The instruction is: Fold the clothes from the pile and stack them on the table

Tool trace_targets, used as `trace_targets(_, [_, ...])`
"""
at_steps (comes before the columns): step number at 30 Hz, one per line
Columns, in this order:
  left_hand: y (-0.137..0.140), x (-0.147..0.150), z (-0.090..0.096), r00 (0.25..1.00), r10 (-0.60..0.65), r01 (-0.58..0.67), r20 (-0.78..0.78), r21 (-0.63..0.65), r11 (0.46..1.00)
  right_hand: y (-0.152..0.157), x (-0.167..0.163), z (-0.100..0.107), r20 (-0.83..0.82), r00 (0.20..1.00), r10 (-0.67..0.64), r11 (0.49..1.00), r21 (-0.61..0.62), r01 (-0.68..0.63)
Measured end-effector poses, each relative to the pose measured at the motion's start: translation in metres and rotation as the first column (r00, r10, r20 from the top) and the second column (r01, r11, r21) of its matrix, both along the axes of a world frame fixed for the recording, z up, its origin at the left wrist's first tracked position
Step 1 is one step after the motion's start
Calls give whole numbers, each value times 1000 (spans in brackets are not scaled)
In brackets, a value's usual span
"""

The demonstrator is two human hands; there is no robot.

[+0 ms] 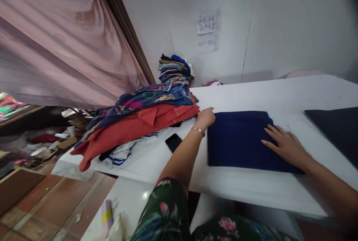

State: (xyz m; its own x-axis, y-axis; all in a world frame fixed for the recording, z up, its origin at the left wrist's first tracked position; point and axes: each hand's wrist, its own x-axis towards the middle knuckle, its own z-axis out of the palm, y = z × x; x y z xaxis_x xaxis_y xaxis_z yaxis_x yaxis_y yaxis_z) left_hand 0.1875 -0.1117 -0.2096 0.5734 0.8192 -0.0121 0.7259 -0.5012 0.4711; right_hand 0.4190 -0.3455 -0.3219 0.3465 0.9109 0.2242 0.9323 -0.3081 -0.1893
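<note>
A navy blue garment (237, 140), folded into a flat rectangle, lies on the white table before me. At its far left corner is my left hand (206, 118), fingers curled and closed on the edge; the fingertips are partly hidden. My right hand (285, 146) rests open and flat on the garment's right side, fingers spread. A black phone (173, 142) lies on the table beside my left forearm. Left of that hand, a heap of loose clothes includes a red garment (140, 123) and a patterned denim piece (148, 97) on top.
A stack of folded clothes (175, 70) stands by the wall behind the heap. Dark cloth (335, 125) lies at the table's right side. The white table (251, 95) meets a wall with paper signs (208, 30). A pink curtain (64, 36) hangs at left, above clutter on the floor.
</note>
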Motion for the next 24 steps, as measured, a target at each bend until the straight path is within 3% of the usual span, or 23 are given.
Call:
trace_targets(4, [44,25,-23,997,-51,55,50,-93,994,-1,3,-1,-5,1000,21,1000,15,-21])
trace_targets(11, [76,20,-48,993,-116,118,26,-179,977,-1,4,-2,-21,999,33,999,40,-32])
trace_targets(18, [101,35,-56,963,-184,164,-197,-111,980,-3,4,-3,-59,998,38,998,60,-34])
trace_targets(24, [103,32,-69,927,-225,240,-299,13,971,-5,4,-4,-73,996,51,996,80,-46])
